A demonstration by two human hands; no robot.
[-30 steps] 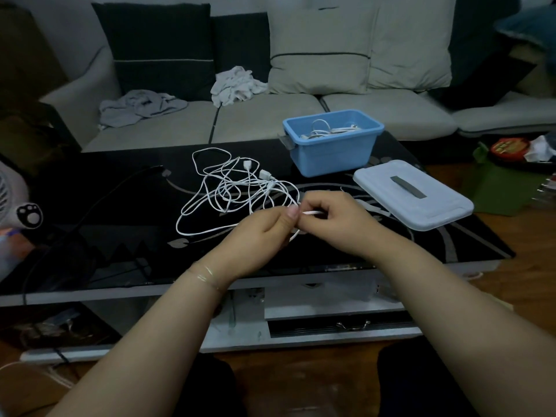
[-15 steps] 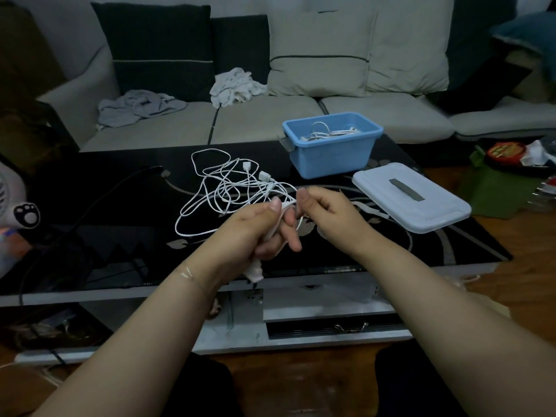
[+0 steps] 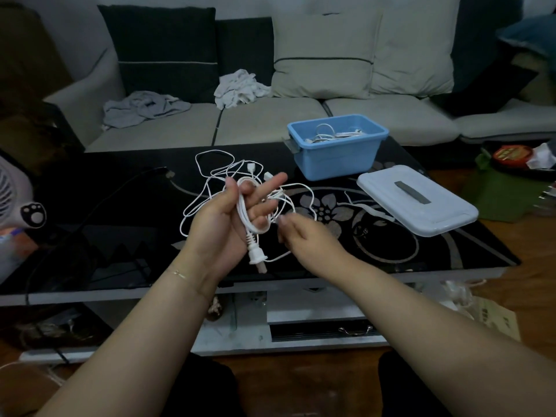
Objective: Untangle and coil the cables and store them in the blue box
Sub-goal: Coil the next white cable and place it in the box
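Observation:
My left hand (image 3: 228, 224) is raised palm up over the black table (image 3: 421, 254) with a white cable (image 3: 245, 212) looped round its fingers; the cable's two-pin plug (image 3: 256, 257) hangs below the palm. My right hand (image 3: 301, 236) is just right of it, fingers curled, pinching the same cable where it trails off. Behind the hands lies the rest of the tangled white cables (image 3: 216, 170). The blue box (image 3: 337, 145) stands at the table's far side with coiled white cables (image 3: 331, 135) inside.
The box's pale lid (image 3: 418, 200) lies flat on the table to the right. A black cable (image 3: 90, 212) runs across the table's left part. A small fan (image 3: 18, 200) is at the left edge. A sofa with cushions and crumpled cloths is behind.
My left hand turned palm up and rose, with cable loops now wound round its fingers and the plug dangling lower. My right hand dropped down and to the right along the cable.

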